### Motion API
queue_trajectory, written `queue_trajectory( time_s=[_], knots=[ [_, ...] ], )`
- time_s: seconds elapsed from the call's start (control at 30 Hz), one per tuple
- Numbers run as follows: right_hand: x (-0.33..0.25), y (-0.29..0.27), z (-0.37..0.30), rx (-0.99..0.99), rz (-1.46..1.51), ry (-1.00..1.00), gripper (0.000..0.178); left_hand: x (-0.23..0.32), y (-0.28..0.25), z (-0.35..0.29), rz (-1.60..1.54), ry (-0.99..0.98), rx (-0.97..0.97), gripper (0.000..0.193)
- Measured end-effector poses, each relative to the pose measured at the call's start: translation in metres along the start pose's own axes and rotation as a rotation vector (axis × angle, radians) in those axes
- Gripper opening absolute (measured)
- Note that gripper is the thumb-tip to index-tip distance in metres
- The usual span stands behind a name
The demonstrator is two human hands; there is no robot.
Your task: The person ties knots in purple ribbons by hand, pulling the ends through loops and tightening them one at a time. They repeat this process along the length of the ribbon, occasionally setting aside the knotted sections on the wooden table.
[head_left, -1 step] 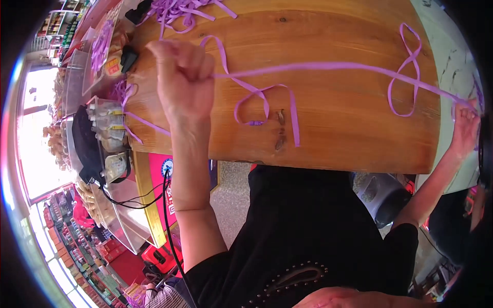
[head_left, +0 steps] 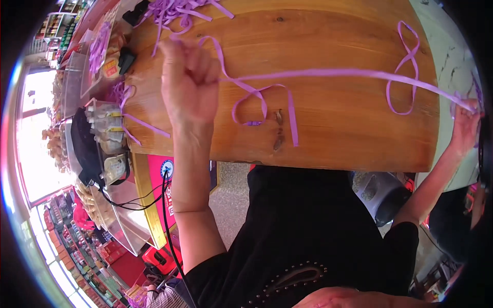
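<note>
A flat purple ribbon (head_left: 328, 73) runs across the wooden table from one of my hands to the other, slightly bowed. My left hand (head_left: 192, 87), above the table's left part, is closed in a fist around one end. At the far right, over the marbled surface, my right hand (head_left: 465, 126) has its fingers closed on the other end; the grip itself is partly hidden by the frame's edge. Below the stretched length lies a loose purple strap (head_left: 294, 115) with a small purple clip (head_left: 253, 123). A looped purple strap (head_left: 389, 97) lies near the table's right edge.
A tangled heap of purple straps (head_left: 177, 9) lies at the table's far left. Beside the left edge stand a clear bin (head_left: 97, 49) and a container of small bottles (head_left: 108, 120). Black cables (head_left: 164, 205) hang below. A white marbled surface (head_left: 449, 51) borders the right.
My left hand has shifted slightly right and down, the ribbon in its fist. My right hand stays nearly where it was.
</note>
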State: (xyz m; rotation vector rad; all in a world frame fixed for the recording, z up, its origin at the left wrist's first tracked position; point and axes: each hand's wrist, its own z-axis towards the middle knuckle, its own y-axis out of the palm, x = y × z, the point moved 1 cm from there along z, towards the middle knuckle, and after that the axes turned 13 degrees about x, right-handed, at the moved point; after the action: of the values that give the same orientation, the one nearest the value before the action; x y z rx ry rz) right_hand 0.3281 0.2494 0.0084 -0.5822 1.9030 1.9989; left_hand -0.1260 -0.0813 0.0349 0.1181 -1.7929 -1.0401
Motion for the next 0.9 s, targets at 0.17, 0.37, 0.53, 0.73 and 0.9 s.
queue_trajectory(
  time_s=[0.17,0.37,0.53,0.73,0.9],
  knots=[
    [0.043,0.059,-0.039,-0.259,-0.142,0.309,0.027,-0.038,0.026,-0.027,0.229,-0.077,-0.070,0.030],
    [0.131,0.116,-0.115,-0.514,-0.947,-0.004,0.026,-0.052,0.047,-0.056,0.340,-0.051,-0.175,0.021],
    [0.167,0.149,-0.156,-0.866,-1.022,-0.128,0.041,-0.056,0.050,-0.064,0.386,-0.239,-0.287,0.015],
    [0.184,0.157,-0.153,-0.995,-0.918,0.046,0.046,-0.062,0.049,-0.068,0.505,0.000,-0.439,0.010],
    [0.184,0.159,-0.152,-1.104,-0.861,-0.026,0.036,-0.068,0.048,-0.068,0.497,0.036,-0.492,0.008]
  ],
)
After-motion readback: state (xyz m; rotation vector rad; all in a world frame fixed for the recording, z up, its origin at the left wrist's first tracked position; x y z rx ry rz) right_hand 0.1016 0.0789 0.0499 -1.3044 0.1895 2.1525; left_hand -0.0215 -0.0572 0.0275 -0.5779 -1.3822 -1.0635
